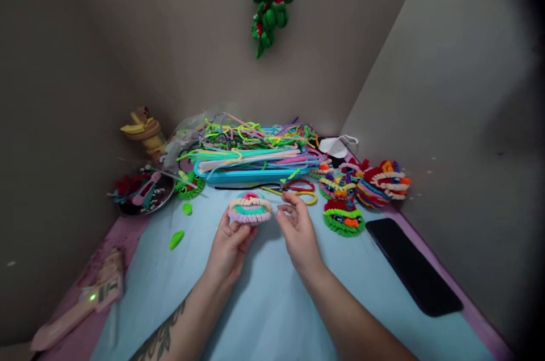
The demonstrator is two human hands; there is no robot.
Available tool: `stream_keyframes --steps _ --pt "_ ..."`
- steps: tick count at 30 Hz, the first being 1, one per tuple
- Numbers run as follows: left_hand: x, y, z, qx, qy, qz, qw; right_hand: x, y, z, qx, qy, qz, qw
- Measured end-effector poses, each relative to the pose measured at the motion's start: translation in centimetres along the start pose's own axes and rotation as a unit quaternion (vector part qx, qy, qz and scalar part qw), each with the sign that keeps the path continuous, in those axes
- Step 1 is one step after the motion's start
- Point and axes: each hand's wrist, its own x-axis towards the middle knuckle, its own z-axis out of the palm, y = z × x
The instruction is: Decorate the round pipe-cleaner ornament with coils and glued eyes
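My left hand [230,244] is closed on a small oval pipe-cleaner craft piece [250,218], holding it above the blue table cover. Cream and lilac coils form its rim, with turquoise inside and pink at the top. My right hand [298,233] is just right of the piece, fingers bent and thumb apart from the forefinger; I see nothing held in it. A thin pale line runs between piece and fingers, too faint to name. Behind the hands lie scissors [314,197] with red and yellow handles, partly hidden by my right fingers, and a black pipe cleaner [238,187].
A blue tray [251,177] piled with pipe cleaners [255,155] stands at the back. Finished craft pieces [344,219] and a black phone [413,267] lie right. A pink glue gun [100,293], a metal bowl [159,202] and green pieces [176,239] are left.
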Motion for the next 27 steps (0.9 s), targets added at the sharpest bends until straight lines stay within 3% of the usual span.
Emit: stream_keyframes --steps 2,4,8,11,13,17,19,22,27 --pt "0.0 -0.1 0.1 0.013 -0.008 -0.005 1.0 0.4 0.2 0.1 0.105 -0.043 0.095 0.989" --pt "-0.1 -0.2 0.0 0.05 -0.024 -0.002 0.998 0.6 0.3 0.2 0.168 -0.067 0.146 0.973" --pt "0.4 0.1 -0.9 0.182 -0.029 0.021 0.983 1.0 0.7 -0.1 0.158 -0.049 0.151 0.975" --pt "1.1 1.0 -2.2 0.305 -0.044 0.038 0.951 1.3 1.4 -0.4 0.113 -0.064 0.143 0.981" --pt "1.7 1.7 -3.3 0.401 -0.061 0.069 0.912 1.5 1.9 -0.5 0.083 -0.082 0.136 0.984" --pt "2.3 2.5 -4.7 0.624 -0.028 0.158 0.765 1.7 2.3 -1.0 0.006 -0.115 0.1 0.988" --pt "2.3 2.7 -4.9 0.668 -0.013 0.195 0.718 1.8 2.1 -1.5 -0.062 -0.119 0.048 0.99" --pt "2.2 2.8 -4.6 0.667 -0.004 0.218 0.712 2.1 1.8 -2.1 -0.153 -0.117 -0.039 0.981" --pt "1.8 2.6 -3.9 0.62 -0.013 0.218 0.753 2.1 2.0 -2.2 -0.207 -0.145 -0.116 0.961"
